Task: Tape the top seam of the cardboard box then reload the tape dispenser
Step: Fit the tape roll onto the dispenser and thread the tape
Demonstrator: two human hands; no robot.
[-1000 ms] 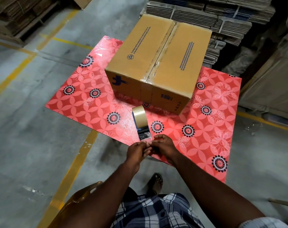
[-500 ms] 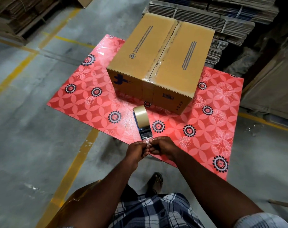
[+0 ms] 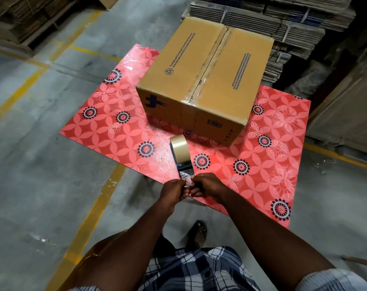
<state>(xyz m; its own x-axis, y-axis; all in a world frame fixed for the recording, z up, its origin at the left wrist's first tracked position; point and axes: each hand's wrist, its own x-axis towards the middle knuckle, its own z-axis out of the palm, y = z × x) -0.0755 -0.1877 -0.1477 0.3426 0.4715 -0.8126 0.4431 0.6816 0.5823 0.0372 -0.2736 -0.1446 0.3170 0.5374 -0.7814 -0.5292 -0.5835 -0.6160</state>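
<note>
A closed brown cardboard box (image 3: 201, 78) stands on a red flowered table top (image 3: 119, 131), with clear tape along its top seam and down the near face. In front of it lies a blue tape dispenser (image 3: 183, 164) carrying a tan tape roll (image 3: 179, 146). At the table's near edge my left hand (image 3: 173, 192) and my right hand (image 3: 207, 185) meet, both pinching the clear loose tape end (image 3: 188, 180) that comes off the dispenser's near end.
Stacks of flattened cardboard (image 3: 283, 24) stand behind the box, with more on a pallet (image 3: 21, 24) at the far left. A large wrapped bundle (image 3: 346, 114) is at the right. Yellow lines (image 3: 90, 217) run across the concrete floor.
My hands stay together at the dispenser's near end, fingers shifting slightly on the tape end. The box and dispenser have not moved; only the view shifts a little.
</note>
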